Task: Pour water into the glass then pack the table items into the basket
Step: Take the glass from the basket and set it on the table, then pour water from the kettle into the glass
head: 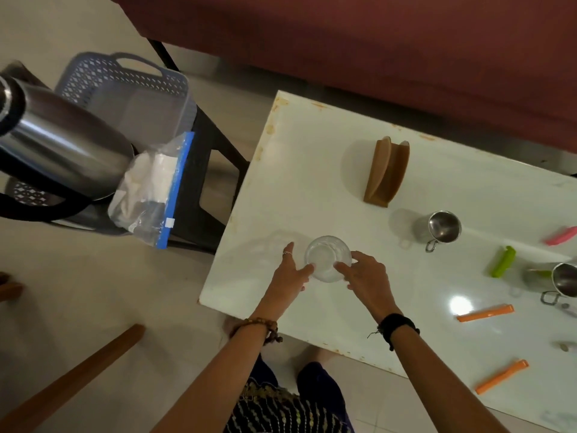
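Observation:
A clear glass [327,257] stands upright on the white table [312,182] near its front left corner. My left hand [290,276] touches the glass's left side and my right hand [365,276] touches its right side, fingers curled around it. A blue-grey plastic basket [125,85] sits on a dark stool [212,170] left of the table. In the basket lie a steel kettle [62,145] on its side and a clear zip bag [150,189] with a blue strip.
On the table stand a brown napkin holder [387,173], a steel mug [441,228] and another steel mug [562,281] at the right edge. Orange [485,312], green [502,260] and pink [562,236] clips lie scattered. A maroon sofa [374,42] lies behind; a wooden stick [71,379] at lower left.

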